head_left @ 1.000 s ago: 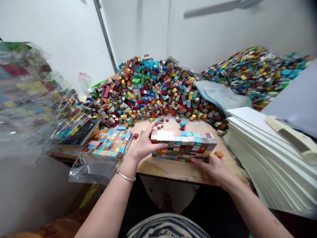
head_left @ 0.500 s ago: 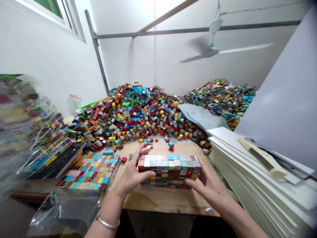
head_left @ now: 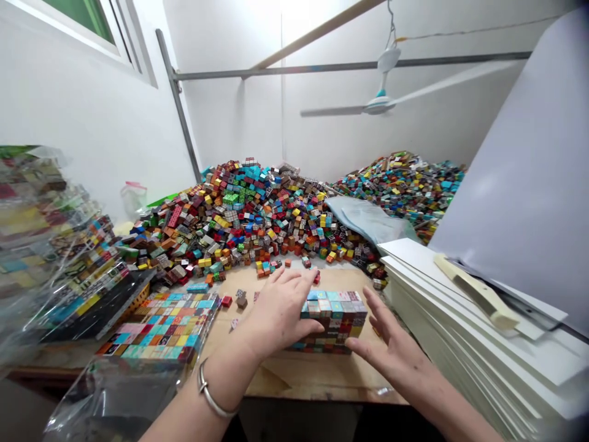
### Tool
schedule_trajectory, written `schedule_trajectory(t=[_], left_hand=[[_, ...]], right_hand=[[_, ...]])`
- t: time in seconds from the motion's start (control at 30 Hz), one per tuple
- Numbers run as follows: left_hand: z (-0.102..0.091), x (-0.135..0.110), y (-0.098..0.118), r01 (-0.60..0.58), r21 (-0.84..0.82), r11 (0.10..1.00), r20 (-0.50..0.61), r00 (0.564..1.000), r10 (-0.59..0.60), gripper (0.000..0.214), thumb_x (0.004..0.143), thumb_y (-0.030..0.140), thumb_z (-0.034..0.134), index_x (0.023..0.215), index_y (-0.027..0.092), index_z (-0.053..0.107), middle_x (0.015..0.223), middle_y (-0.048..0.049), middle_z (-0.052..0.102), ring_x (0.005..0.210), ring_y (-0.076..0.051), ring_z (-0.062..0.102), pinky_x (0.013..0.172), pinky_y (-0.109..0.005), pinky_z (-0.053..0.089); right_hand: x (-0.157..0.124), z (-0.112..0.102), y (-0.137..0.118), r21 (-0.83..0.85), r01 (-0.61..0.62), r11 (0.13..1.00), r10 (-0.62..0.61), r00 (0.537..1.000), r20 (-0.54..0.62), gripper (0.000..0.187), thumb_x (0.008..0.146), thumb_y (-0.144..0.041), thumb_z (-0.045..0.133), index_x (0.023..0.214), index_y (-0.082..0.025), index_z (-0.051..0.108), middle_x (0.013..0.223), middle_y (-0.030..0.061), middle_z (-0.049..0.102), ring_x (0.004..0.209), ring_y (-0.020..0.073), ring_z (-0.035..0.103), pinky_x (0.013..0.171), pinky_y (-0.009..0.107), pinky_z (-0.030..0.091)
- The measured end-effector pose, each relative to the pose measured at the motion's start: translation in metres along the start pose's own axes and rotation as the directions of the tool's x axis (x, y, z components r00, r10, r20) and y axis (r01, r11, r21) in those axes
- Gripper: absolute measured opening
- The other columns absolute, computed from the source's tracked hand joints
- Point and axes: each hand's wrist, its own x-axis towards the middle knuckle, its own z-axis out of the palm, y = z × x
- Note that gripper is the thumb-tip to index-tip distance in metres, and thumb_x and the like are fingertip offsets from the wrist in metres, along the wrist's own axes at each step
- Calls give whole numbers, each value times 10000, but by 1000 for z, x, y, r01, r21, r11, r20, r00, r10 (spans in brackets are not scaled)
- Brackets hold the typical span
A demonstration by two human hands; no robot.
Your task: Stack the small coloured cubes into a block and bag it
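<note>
A long stack of small patterned cubes (head_left: 338, 325), many-coloured, lies on the wooden board in front of me. My left hand (head_left: 285, 310) reaches across its left part, fingers stretched forward and thumb in front; it covers that end, and whether it touches the cubes I cannot tell. At the right end, my right hand (head_left: 391, 337) is open, its thumb close to the front corner and its fingers apart behind. To the left of the board lies a flat slab of similar cubes (head_left: 161, 325) in clear plastic.
Behind the board (head_left: 271, 380) rises a big heap of loose cubes (head_left: 276, 215). A few red and grey cubes (head_left: 242, 299) lie on the board's left side. At right stands a stack of white sheets (head_left: 460, 319) with a cream-handled tool (head_left: 476, 291) on top. Clear bags (head_left: 110, 399) lie at left.
My left hand has left the stack's left end and moved right, over its top. My right hand has opened and drawn slightly away from the right end.
</note>
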Motion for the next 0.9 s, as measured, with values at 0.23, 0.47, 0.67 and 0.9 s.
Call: schedule_trajectory(t=[0.23, 0.47, 0.67, 0.9], left_hand=[[6, 5, 2, 82, 21, 996, 76, 994, -84, 781, 730, 330, 706, 1376, 139, 311, 1236, -136, 566, 1183, -296, 465, 1045, -482, 335], [13, 2, -3, 31, 26, 999, 95, 995, -33, 675, 777, 343, 669, 1357, 182, 362, 1295, -117, 537, 1202, -284, 470, 1054, -465, 351], [21, 3, -1, -80, 146, 986, 129, 990, 62, 606, 842, 476, 542, 1371, 252, 349, 1407, -92, 433, 1264, -288, 419, 1061, -529, 324], [25, 3, -3, -134, 208, 969, 146, 984, 105, 635, 851, 517, 493, 1392, 240, 310, 1420, -100, 415, 1272, -269, 419, 1061, -486, 329]], right_hand=[[-2, 5, -11, 40, -88, 995, 85, 994, 66, 1009, 654, -526, 691, 1461, -225, 164, 1506, 92, 262, 1358, 256, 276, 1121, 443, 210], [0, 12, -12, 119, -105, 987, 93, 990, 102, 1055, 682, -482, 674, 1478, -208, 37, 1495, 111, 282, 1366, 248, 258, 1124, 445, 183], [1, 17, -9, 98, -19, 995, 13, 998, 63, 1005, 720, -496, 638, 1476, -187, 53, 1488, 131, 292, 1360, 244, 273, 1111, 441, 225], [1, 23, -6, 205, -72, 976, 51, 993, 103, 1048, 715, -440, 679, 1471, -172, 4, 1475, 140, 314, 1351, 224, 291, 1106, 404, 249]])
